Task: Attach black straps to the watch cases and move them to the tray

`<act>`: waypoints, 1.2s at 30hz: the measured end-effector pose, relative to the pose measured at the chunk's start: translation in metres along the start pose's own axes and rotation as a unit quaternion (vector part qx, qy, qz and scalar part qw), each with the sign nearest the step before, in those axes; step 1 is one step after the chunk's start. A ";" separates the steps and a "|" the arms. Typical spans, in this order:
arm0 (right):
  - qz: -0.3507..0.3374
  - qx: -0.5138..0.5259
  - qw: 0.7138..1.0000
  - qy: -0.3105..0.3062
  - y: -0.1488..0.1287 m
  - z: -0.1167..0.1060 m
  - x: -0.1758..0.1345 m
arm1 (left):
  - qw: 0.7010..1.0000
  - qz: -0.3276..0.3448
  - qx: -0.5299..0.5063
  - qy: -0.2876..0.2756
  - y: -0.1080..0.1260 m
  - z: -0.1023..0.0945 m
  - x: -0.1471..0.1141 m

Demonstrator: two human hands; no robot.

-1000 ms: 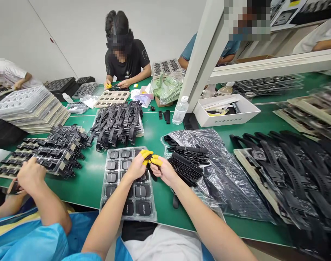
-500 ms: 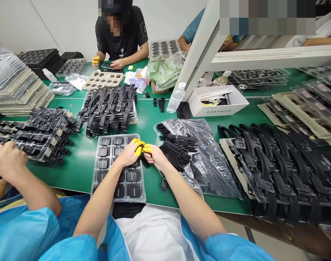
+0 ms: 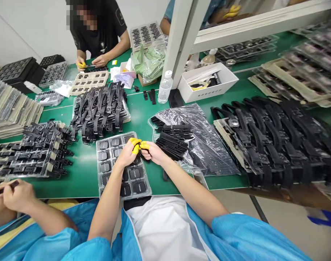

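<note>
A small dark piece (image 3: 139, 148) sits pinched between the fingertips of the left hand (image 3: 130, 149) and the right hand (image 3: 150, 150), which meet around it; the fingers hide most of it, so its long axis cannot be told. Both grips look clamped on it (yellow covers wrap several fingertips). It is held over the upper right edge of a clear tray (image 3: 148, 185) of black square pieces (image 3: 138, 187), which lies mostly under the left hand and forearm. To the right, just beyond the right hand and nearer to it than to the left, black strips (image 3: 170, 146) spill from a plastic bag (image 3: 206, 145) on the green counter (image 3: 86, 163).
</note>
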State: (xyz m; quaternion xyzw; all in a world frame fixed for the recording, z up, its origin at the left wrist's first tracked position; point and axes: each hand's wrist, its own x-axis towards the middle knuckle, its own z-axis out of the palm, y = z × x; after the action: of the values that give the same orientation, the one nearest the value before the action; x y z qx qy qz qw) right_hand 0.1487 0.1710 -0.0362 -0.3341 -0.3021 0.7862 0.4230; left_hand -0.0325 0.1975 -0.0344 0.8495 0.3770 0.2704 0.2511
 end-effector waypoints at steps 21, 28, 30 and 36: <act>-0.112 -0.612 0.782 0.035 -0.041 -0.003 -0.009 | 0.925 -0.097 0.341 -0.132 -0.011 -0.124 0.004; -0.099 -0.686 0.712 0.113 -0.052 0.003 0.016 | 0.916 -0.080 0.373 -0.125 -0.036 -0.103 0.027; -0.092 -0.700 0.699 0.113 -0.051 0.003 0.010 | 0.915 -0.076 0.380 -0.112 -0.039 -0.097 0.028; -0.151 -0.744 0.633 0.151 -0.070 -0.014 -0.026 | 0.924 -0.043 0.374 -0.065 -0.034 -0.095 0.011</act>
State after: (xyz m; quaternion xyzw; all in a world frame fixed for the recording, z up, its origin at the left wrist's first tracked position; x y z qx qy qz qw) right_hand 0.2027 0.1833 0.0160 -0.5996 -0.7627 0.1582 0.1836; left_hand -0.1049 0.2477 0.0163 0.8803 0.4698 0.0426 -0.0497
